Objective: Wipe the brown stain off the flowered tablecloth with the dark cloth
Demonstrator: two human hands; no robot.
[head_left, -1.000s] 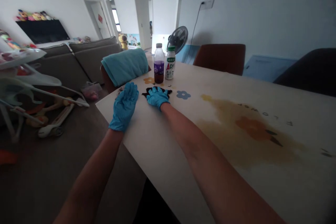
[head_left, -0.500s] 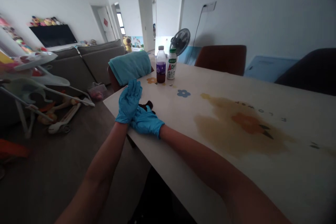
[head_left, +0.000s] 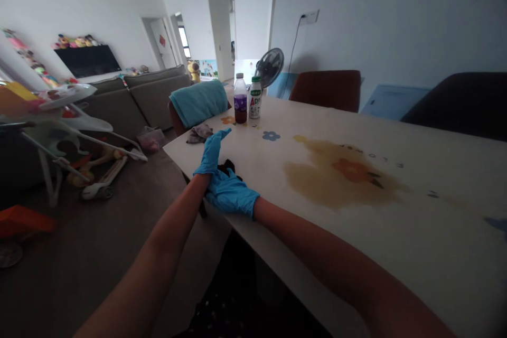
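Both hands wear blue gloves. My right hand (head_left: 229, 194) lies at the near edge of the cream table (head_left: 396, 232), pressed down on a small dark cloth (head_left: 228, 167) that pokes out past its fingers. My left hand (head_left: 212, 151) reaches forward just beside it, fingers stretched out and holding nothing, pointing toward a grey crumpled rag (head_left: 200, 133) near the table corner.
A purple-drink bottle (head_left: 240, 99) and a white green-capped bottle (head_left: 255, 98) stand at the far end. A chair draped with a teal towel (head_left: 200, 103), a fan (head_left: 269, 67), brown chairs, a grey sofa (head_left: 148, 92) and a baby seat (head_left: 67, 132) surround the table.
My right hand dragged the dark cloth from mid-table back to the near edge. My left hand shifted from flat on the table to stretched forward beside it.
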